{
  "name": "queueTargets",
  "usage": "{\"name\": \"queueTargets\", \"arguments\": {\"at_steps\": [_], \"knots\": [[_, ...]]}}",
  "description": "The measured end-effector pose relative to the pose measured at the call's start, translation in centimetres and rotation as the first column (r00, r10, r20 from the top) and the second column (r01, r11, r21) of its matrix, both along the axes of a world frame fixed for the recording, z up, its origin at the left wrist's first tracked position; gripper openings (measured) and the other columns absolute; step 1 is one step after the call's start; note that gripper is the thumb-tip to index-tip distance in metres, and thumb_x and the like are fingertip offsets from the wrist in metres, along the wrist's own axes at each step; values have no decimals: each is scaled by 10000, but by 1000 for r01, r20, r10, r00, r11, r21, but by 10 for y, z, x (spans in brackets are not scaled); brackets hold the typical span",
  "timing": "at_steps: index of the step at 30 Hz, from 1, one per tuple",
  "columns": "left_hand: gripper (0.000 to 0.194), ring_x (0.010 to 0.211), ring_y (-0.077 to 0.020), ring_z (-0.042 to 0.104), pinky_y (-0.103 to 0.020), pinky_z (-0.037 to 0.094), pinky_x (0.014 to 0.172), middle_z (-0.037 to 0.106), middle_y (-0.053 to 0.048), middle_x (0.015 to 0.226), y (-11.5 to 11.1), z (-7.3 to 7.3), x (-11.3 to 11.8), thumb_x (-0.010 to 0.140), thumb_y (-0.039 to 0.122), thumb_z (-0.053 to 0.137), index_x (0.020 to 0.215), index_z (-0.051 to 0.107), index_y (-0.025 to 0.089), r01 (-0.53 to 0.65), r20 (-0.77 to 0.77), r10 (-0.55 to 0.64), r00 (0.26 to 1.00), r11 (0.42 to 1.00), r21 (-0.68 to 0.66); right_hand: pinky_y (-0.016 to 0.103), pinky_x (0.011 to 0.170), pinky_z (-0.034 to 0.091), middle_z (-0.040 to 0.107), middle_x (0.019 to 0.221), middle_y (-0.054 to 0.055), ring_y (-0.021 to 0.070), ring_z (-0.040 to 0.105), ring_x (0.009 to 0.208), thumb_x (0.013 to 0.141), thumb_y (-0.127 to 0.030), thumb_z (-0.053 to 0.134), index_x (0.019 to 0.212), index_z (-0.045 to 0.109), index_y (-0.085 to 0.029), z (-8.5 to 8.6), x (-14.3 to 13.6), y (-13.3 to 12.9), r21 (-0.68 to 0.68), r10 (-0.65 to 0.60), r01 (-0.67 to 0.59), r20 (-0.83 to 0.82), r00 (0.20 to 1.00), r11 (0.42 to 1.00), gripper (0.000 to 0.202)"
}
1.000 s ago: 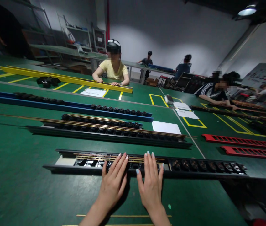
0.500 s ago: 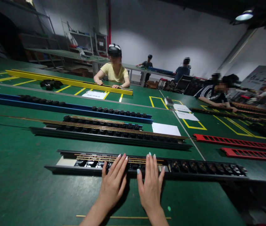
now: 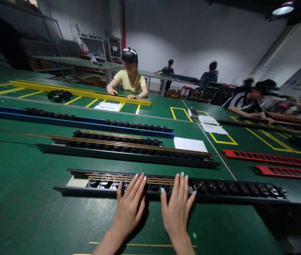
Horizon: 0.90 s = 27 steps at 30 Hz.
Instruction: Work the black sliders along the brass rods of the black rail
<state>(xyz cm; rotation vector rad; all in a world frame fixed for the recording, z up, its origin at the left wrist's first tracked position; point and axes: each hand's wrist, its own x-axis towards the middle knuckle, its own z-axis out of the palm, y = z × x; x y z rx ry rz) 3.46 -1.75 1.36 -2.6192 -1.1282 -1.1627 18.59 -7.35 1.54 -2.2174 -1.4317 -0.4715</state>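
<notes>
In front of me a long black channel (image 3: 86, 191) lies across the green table, with a row of glossy black parts (image 3: 235, 189) inside it. Thin brass-coloured rods (image 3: 105, 178) rest lengthwise over the parts in its left half. My left hand (image 3: 130, 207) lies with stretched fingers across the rods near the channel's middle. To its right, my right hand (image 3: 177, 209) has its fingers extended over the right ends of the rods, thumb apart. Neither hand wraps round anything. The fingers hide part of the rods and of the parts beneath.
Beyond lie a second black channel with rods (image 3: 129, 157), a blue channel (image 3: 86, 124) and a yellow channel (image 3: 81, 92). Red slotted rails (image 3: 272, 158) are at the right. A loose rod (image 3: 147, 245) lies nearest me. A person in yellow (image 3: 130, 82) sits opposite; others work farther off.
My right hand has slid a little to the right along the channel, widening the gap between my hands. My left hand stays in nearly the same place on the rods.
</notes>
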Motion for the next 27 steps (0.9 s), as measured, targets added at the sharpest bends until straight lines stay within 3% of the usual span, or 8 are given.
{"name": "queueTargets", "arguments": {"at_steps": [6, 12, 18, 27], "knots": [[595, 1301, -178, 453, -406, 22, 1177, 530, -46, 1390, 0, -9, 0, 898, 272, 495, 1459, 295, 269, 14, 53, -10, 999, 997, -75, 616, 1093, 134, 314, 1503, 184, 299, 233, 1411, 973, -457, 193, 1497, -67, -102, -1, 5, 0, -35, -49, 49, 16, 999, 998, 685], [605, 1299, -177, 455, -415, 15, 1178, 534, -39, 1386, -2, -8, 2, 896, 285, 500, 1462, 284, 280, -5, 50, 9, 999, 997, -77, 597, 1099, 147, 263, 1525, 182, 296, 199, 1426, 972, -456, 183, 1498, -51, -85, 7, 3, -2, -19, -50, 51, 29, 998, 999, 684], [603, 1290, -177, 464, -426, -40, 1171, 544, -41, 1375, -4, -7, 4, 902, 297, 493, 1464, 276, 281, -27, 48, 31, 998, 996, -82, 583, 1118, 91, 297, 1516, 150, 273, 260, 1410, 964, -434, 268, 1503, -60, -128, 10, -4, -4, -93, 76, -68, 76, 994, 993, 701], [591, 1282, -179, 473, -434, -48, 1169, 547, -48, 1369, -3, -6, 3, 904, 288, 494, 1458, 289, 271, -17, 56, 21, 998, 996, -82, 595, 1118, 79, 303, 1509, 164, 290, 278, 1404, 959, -421, 297, 1503, -65, -127, 9, -5, -6, -101, 143, -136, 65, 988, 985, 717]]}}
